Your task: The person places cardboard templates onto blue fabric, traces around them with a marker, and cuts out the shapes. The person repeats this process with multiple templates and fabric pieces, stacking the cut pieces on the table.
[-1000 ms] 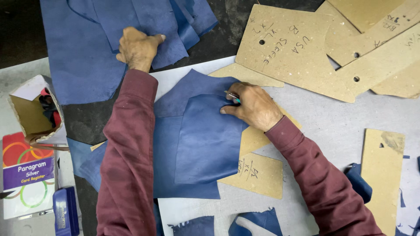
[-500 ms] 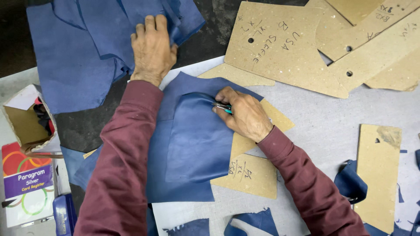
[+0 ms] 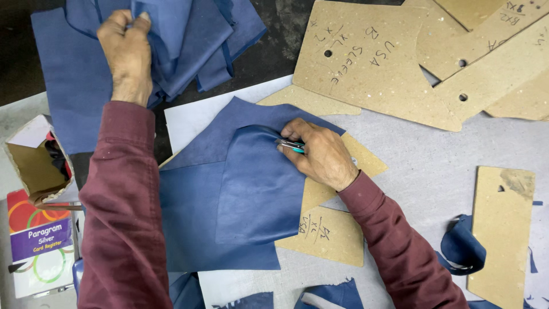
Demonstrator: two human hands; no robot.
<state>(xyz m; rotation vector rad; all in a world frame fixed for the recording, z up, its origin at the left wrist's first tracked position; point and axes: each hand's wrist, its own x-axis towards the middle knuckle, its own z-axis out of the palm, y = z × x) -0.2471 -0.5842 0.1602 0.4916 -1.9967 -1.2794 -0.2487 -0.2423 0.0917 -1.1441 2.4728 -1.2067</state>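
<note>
Your left hand is at the top left, over the pile of blue pieces. The fingers are closed on a fold of one blue piece and pinch it at the top edge. The pile lies partly on the dark surface behind the table.

Your right hand rests in the middle, on the folded blue piece that lies on the table. It grips a small tool with a green part and a metal part; the tip touches the upper edge of this piece. The fingers are curled around the tool, so what kind of tool it is, I cannot tell.

Under the folded piece there is a cardboard pattern; its corner comes out at the right and below. Bigger patterns with holes lie at the top right, well apart from your hands. One narrow pattern stands at the right edge, with a blue scrap just beside it. At the left edge you see an open box and a colourful book.
</note>
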